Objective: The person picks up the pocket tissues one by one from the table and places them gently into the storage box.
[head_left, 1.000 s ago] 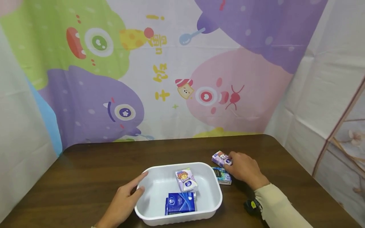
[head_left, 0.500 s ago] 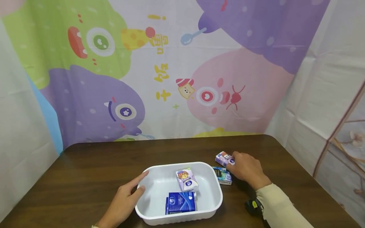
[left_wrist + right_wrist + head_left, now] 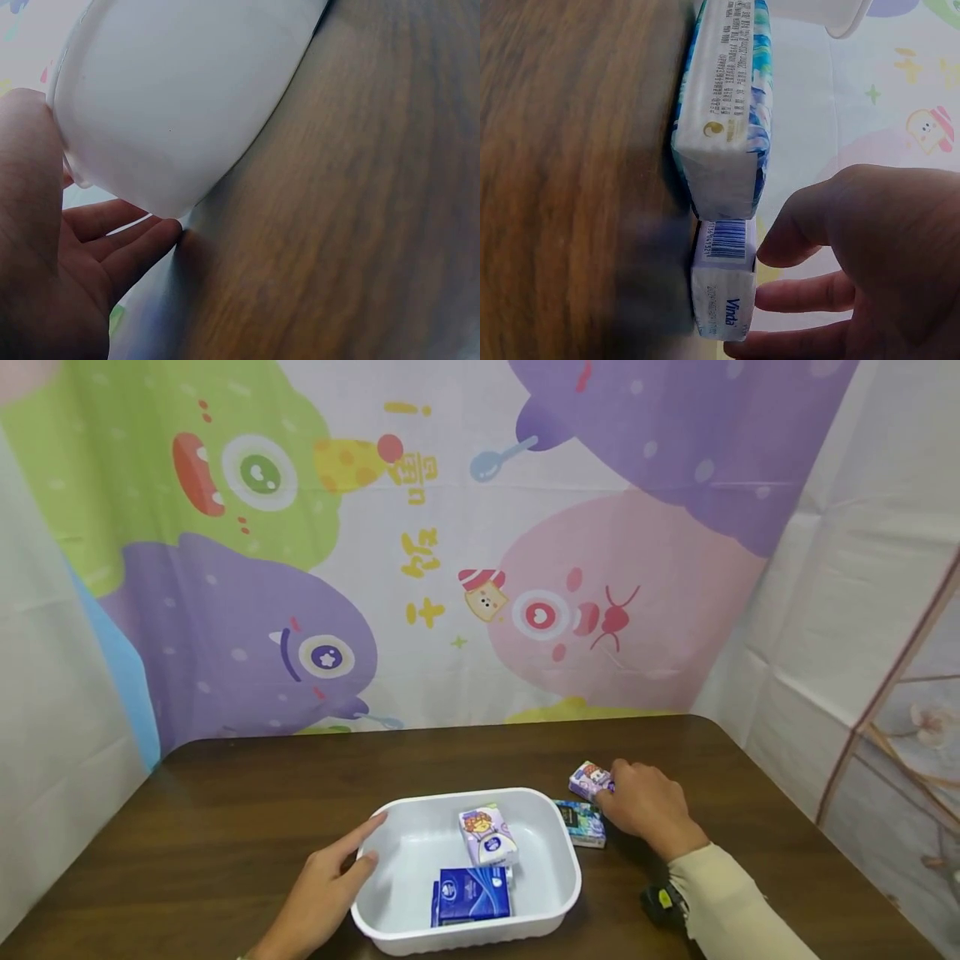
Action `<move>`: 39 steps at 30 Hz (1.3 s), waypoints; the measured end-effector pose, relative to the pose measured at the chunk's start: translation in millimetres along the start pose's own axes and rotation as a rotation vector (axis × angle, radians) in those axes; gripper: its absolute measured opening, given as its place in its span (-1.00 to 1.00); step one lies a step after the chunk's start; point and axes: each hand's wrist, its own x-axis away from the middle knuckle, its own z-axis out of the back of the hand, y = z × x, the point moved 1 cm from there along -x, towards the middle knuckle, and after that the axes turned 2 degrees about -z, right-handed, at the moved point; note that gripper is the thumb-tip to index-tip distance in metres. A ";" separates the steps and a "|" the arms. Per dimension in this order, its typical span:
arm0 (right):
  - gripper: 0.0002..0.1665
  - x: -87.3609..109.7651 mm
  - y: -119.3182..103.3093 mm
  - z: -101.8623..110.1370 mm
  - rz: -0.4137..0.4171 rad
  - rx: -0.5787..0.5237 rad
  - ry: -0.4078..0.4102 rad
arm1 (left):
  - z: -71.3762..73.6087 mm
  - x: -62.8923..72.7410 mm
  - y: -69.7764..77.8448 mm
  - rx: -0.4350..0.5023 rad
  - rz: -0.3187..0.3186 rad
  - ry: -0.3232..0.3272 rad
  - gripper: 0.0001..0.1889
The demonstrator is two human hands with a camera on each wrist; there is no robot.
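Note:
My right hand (image 3: 648, 806) holds a small purple-and-white tissue pack (image 3: 587, 779) by its right end, with thumb and fingers at opposite sides. That pack lies low on the table, close to a blue-green tissue pack (image 3: 724, 97). My left hand (image 3: 322, 889) rests at the left end of a white tray (image 3: 536, 928), its thumb and index finger at the rim. In the left wrist view, other fingers (image 3: 142, 251) extend straight by the tray's outer wall. Inside the tray lie a purple-and-white tissue pack (image 3: 486, 835) and a dark blue pack (image 3: 474, 893), which partly covers others.
The dark wooden table (image 3: 247, 827) meets a cartoon-printed cloth (image 3: 442, 685) at its back edge. A white panel (image 3: 795, 635) stands to the right. A black device (image 3: 660, 903) with a yellow-green mark is at my right wrist.
My right hand and the purple tissue pack beneath its fingers have shifted slightly right, away from the tray. More of the pack's right end is now covered. My left hand has stayed put.

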 end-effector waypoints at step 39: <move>-0.45 -1.4 9.4 1.2 0.039 -0.021 -0.008 | 1.2 -0.7 -1.1 -0.028 -0.024 0.007 -0.55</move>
